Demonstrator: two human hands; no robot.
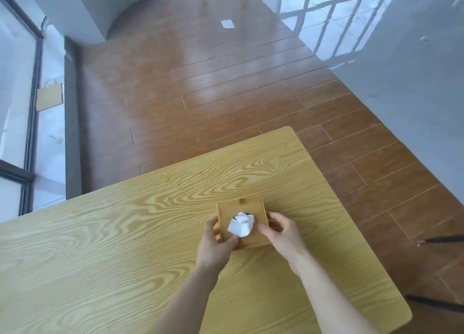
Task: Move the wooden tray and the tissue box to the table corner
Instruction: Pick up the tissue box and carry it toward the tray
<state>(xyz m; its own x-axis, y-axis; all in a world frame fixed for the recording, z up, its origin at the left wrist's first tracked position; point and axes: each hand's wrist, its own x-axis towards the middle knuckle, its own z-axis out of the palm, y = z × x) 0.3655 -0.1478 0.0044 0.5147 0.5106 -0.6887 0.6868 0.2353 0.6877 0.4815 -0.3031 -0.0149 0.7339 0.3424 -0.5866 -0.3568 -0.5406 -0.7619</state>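
A square wooden tissue box (247, 208) stands on the light wood-grain table (125, 233), right of the table's middle. A white tissue (240, 225) sticks up from its top opening. My left hand (216, 243) grips the box's left side, thumb on the near top edge. My right hand (281, 230) holds the right side, fingers curled against it. The box rests flat on the tabletop between both hands. No separate wooden tray is in view.
The table's far right corner (288, 130) lies beyond the box, its right edge running down to a near corner (406, 316). Brown plank floor (226, 82) surrounds the table. A window frame (32, 107) is at left, dark legs (444, 239) at right.
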